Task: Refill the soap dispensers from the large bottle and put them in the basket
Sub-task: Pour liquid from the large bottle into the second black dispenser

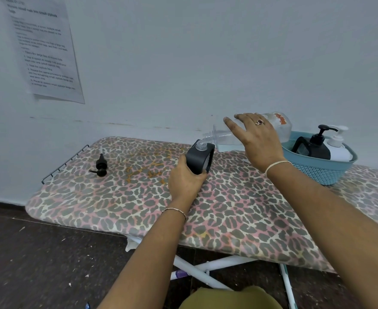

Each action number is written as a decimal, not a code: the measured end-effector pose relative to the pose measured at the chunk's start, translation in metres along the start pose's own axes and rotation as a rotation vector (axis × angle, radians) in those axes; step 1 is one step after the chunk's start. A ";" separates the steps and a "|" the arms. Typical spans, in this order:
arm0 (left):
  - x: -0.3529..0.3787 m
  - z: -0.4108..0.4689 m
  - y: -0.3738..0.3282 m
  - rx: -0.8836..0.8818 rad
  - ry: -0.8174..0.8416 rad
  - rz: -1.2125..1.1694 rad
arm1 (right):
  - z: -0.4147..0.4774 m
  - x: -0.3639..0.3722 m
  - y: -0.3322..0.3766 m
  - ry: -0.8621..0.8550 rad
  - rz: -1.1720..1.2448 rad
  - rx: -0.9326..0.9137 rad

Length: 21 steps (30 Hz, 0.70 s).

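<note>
Head view: left hand (186, 178) grips the dark dispenser (200, 158) steady while right hand (258, 139), wrapped over the large bottle (283, 130), tips it in from two o'clock.

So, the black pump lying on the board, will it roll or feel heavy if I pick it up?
Probably light: the pump is small, with a thin tube. It likely will not roll far, because its spout sticks out sideways.

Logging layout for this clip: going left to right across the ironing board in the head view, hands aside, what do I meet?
Loose black pump head → open dark dispenser → tilted large clear bottle → blue basket.
</note>
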<state>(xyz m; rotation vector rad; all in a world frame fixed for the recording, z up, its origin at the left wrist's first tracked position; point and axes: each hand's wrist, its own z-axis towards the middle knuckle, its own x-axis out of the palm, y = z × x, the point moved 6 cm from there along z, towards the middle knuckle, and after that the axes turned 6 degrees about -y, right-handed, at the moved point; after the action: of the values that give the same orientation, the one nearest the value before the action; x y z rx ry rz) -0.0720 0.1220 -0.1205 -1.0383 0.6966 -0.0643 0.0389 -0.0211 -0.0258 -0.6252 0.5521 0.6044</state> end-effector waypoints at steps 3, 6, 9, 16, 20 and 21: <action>0.001 0.000 0.000 0.001 0.002 0.000 | 0.000 -0.001 0.000 -0.002 -0.004 -0.002; 0.001 0.001 0.001 -0.001 0.006 0.006 | 0.001 -0.001 0.000 0.007 -0.011 -0.007; 0.002 0.001 0.001 -0.011 0.015 0.012 | 0.002 0.000 0.000 0.009 -0.016 -0.014; 0.002 0.003 0.003 0.023 0.077 0.011 | 0.002 -0.002 0.000 0.013 -0.016 -0.007; 0.002 0.005 0.003 0.016 0.122 0.018 | 0.002 -0.003 0.000 0.021 -0.015 -0.007; 0.002 0.005 0.003 0.016 0.129 0.019 | 0.001 -0.003 0.000 0.022 -0.016 -0.007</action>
<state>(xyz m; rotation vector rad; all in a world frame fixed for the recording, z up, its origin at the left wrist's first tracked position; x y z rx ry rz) -0.0680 0.1267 -0.1225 -1.0182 0.8219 -0.1213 0.0372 -0.0209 -0.0233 -0.6428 0.5656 0.5855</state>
